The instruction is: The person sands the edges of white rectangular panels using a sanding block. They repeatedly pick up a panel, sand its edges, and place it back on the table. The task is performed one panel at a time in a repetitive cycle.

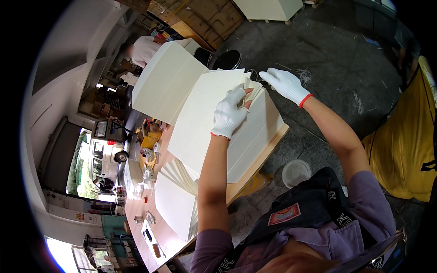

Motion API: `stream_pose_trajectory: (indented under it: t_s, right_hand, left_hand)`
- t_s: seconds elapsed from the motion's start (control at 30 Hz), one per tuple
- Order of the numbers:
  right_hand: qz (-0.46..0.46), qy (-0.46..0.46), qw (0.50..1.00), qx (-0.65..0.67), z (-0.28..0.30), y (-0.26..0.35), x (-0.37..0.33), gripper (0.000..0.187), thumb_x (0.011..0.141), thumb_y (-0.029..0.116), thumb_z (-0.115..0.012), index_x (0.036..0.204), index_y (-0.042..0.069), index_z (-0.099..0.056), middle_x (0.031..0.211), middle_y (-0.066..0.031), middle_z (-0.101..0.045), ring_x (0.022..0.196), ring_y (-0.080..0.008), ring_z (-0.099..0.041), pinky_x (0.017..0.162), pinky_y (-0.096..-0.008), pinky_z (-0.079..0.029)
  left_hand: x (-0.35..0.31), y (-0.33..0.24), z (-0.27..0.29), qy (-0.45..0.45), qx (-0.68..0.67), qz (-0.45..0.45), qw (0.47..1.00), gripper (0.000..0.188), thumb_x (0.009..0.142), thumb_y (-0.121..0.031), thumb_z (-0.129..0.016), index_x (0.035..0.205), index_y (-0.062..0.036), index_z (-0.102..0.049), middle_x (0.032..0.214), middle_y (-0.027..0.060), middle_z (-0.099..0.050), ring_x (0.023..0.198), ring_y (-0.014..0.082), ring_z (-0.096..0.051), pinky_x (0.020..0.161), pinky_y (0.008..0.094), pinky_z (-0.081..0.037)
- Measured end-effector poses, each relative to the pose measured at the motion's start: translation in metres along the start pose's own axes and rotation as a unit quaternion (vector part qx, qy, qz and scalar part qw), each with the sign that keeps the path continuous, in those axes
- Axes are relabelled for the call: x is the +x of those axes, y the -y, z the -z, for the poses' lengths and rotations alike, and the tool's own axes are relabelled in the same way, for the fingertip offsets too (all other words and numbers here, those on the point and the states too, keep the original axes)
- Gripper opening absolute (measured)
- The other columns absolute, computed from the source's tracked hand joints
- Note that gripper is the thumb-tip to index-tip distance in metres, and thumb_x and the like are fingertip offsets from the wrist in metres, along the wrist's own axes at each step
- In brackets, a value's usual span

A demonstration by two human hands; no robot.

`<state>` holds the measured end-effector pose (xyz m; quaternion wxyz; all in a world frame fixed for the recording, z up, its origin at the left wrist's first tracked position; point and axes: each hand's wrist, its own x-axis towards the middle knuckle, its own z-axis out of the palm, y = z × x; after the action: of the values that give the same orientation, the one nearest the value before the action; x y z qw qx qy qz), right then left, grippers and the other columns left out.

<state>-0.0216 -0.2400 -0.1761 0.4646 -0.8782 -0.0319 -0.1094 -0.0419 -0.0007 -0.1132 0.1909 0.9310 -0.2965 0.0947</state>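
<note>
My left hand (230, 112), in a white knit glove with bare fingertips showing, lies on a stack of large cream sheets (200, 120). Its fingers curl over the stack's right edge, where several sheet edges fan apart. Just past the far right corner is my right hand (287, 85), also in a white glove with a red cuff. Its fingers point left toward the fanned edges, stretched out, with no held thing visible. A further pile of cream sheets (170, 77) rises beyond the stack, and a fanned pile (175, 202) lies nearer on the left.
The wooden table (136, 214) carries a utility knife (156, 250), a yellow box (150, 135) and small items. A white bucket (296, 173) stands on the floor; a yellow sack (400, 141) is at right. A round black stool (227, 60) and a person (144, 50) are beyond.
</note>
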Motion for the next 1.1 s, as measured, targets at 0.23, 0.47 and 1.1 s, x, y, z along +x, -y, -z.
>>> stream_pose_trajectory:
  t_s: [0.23, 0.47, 1.1]
  right_hand:
    - [0.038, 0.018, 0.997, -0.065, -0.002, -0.001, -0.001, 0.059, 0.106, 0.061, -0.040, 0.107, 0.008, -0.067, 0.097, -0.0194, -0.072, 0.098, -0.0406, -0.070, 0.083, -0.0493, -0.051]
    - [0.015, 0.033, 0.999, -0.035, 0.007, 0.006, -0.001, 0.060, 0.105, 0.062, -0.042, 0.101, 0.009, -0.069, 0.092, -0.0190, -0.073, 0.090, -0.0393, -0.071, 0.080, -0.0477, -0.052]
    - [0.163, -0.008, 0.986, 0.040, -0.020, 0.020, 0.010, 0.046, 0.106, 0.051, -0.047, 0.106, 0.011, -0.069, 0.099, -0.0177, -0.071, 0.097, -0.0409, -0.067, 0.085, -0.0498, -0.051]
  left_hand:
    - [0.000, -0.001, 0.000, 0.010, -0.021, 0.001, 1.000, 0.042, 0.096, -0.020, -0.067, 0.136, -0.0312, -0.069, 0.114, 0.0132, -0.068, 0.099, 0.0365, -0.070, 0.088, 0.0437, -0.058]
    - [-0.004, 0.003, -0.003, -0.019, -0.031, -0.003, 0.999, 0.047, 0.097, -0.019, -0.066, 0.142, -0.0306, -0.066, 0.119, 0.0137, -0.069, 0.100, 0.0373, -0.071, 0.087, 0.0444, -0.058]
    - [0.017, 0.005, -0.013, -0.024, 0.004, 0.077, 0.997, 0.034, 0.097, -0.025, -0.069, 0.130, -0.0196, -0.071, 0.126, 0.0075, -0.071, 0.111, 0.0344, -0.069, 0.095, 0.0424, -0.056]
